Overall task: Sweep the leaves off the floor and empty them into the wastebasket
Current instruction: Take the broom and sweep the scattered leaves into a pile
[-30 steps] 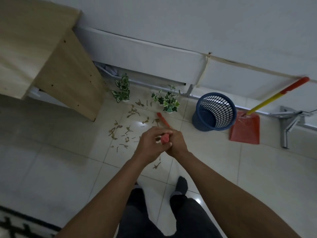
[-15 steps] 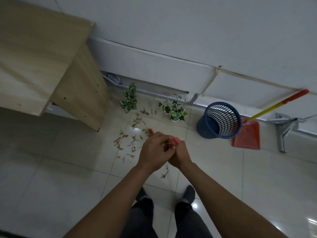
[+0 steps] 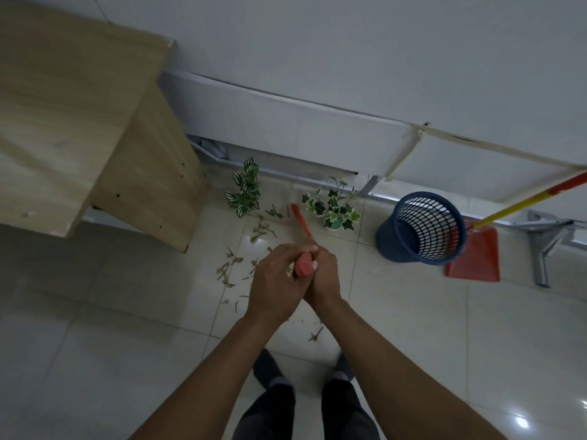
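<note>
Both hands grip the pink top of a red broom handle [image 3: 301,221] in front of me. My left hand [image 3: 275,282] wraps it from the left and my right hand [image 3: 324,276] from the right. The handle slants away toward the wall; its head is not visible. Dry leaves [image 3: 233,266] lie scattered on the tiles left of and below my hands, and one leaf [image 3: 315,335] sits near my feet. A blue mesh wastebasket [image 3: 422,228] stands upright at the right.
An orange dustpan [image 3: 476,255] with a yellow-red handle leans on the wall behind the wastebasket. Two small potted plants [image 3: 244,190] [image 3: 333,208] stand by the wall. A wooden desk [image 3: 85,128] fills the left. A metal leg [image 3: 544,252] is at far right.
The broom handle has swung so more of it shows beyond my hands, pointing toward the wall. The view shifted slightly; both hands keep their grip.
</note>
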